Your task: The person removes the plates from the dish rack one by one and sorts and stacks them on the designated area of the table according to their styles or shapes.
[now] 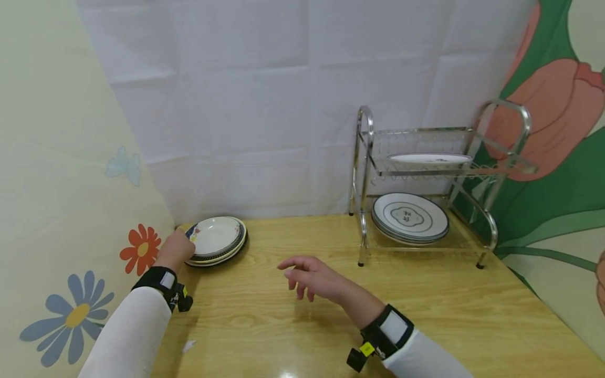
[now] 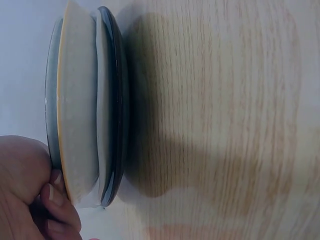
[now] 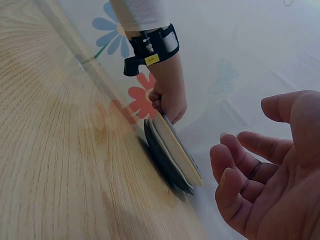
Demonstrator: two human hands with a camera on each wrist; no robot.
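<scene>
A small stack of plates (image 1: 215,239) sits on the table at the back left, with a white floral plate (image 1: 208,237) on top. At the left side of the stack, my left hand (image 1: 176,249) pinches the top plate's rim, its fingers (image 2: 57,200) curled at the edge. Beneath lie a cream, yellow-rimmed plate (image 2: 77,105) and a dark-edged plate (image 2: 117,100). Over the middle of the table hovers my right hand (image 1: 314,277), fingers loosely bent and holding nothing; the right wrist view shows its palm side.
To the right stands a two-tier metal dish rack (image 1: 366,173). Several dark-rimmed white plates (image 1: 410,216) are stacked on its lower tier, and another plate (image 1: 430,158) lies on the upper one. A white scrap (image 1: 188,346) rests on the wooden table (image 1: 264,325) near the front left.
</scene>
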